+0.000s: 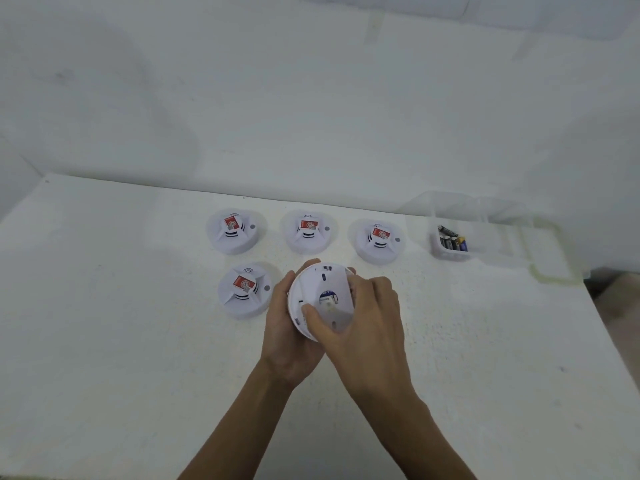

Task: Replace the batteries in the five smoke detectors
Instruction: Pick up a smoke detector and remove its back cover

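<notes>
I hold one white smoke detector (323, 282) upside down above the table, its back facing me. My left hand (284, 327) cups its left rim. My right hand (367, 317) grips the right side, thumb pressed on the back near an open slot where a battery (328, 299) shows. Several other detectors stand face up with red stickers: three in a back row, namely a left one (235, 232), a middle one (308, 232) and a right one (377, 240), and one in front at the left (244, 291).
A clear plastic box (485, 237) at the back right holds several loose batteries (452, 239). Its lid (550, 254) lies just right of it. The white table (121, 323) ends at a wall behind and drops off at the right edge.
</notes>
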`<state>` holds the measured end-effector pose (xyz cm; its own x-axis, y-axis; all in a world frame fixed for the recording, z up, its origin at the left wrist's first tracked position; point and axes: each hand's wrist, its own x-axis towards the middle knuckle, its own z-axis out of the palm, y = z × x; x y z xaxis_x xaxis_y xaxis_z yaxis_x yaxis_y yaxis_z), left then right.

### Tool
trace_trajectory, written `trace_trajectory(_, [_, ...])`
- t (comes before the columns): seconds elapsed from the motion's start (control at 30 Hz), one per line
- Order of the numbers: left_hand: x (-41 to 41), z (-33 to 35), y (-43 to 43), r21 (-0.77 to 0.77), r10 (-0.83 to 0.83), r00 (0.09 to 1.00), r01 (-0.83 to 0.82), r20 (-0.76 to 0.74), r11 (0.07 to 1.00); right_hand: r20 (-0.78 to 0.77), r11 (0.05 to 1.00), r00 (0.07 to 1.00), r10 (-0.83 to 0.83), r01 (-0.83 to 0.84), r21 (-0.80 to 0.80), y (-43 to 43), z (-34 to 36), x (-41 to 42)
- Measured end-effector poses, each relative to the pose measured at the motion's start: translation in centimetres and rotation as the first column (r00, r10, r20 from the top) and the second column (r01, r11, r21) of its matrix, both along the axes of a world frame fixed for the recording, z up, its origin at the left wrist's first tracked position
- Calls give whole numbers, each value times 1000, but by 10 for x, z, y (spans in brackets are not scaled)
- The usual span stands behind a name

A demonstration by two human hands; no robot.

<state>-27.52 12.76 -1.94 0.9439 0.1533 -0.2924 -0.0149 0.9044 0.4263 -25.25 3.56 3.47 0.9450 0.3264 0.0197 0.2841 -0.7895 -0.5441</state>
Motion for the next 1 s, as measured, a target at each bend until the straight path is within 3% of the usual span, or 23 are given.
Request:
trace_trajectory(0.47, [-3, -5, 2, 123, 26, 999, -24, -20, 992, 55, 979, 979, 199, -195, -61, -6, 9, 2])
trace_trajectory(0.67, [-1, -4, 2, 102, 25, 999, -23, -19, 994, -2, 980, 983, 185, -184, -71, -6, 9, 6])
trace_trajectory(0.83, [-2, -3, 2, 201, 54, 999, -51, -9, 978, 14, 982, 988, 156, -154, -113, 0, 11, 4])
trace_trajectory(1.0, [2, 1, 5, 226, 81, 996, -84, 23, 970, 36, 994, 994, 103, -102, -34, 3, 12, 1])
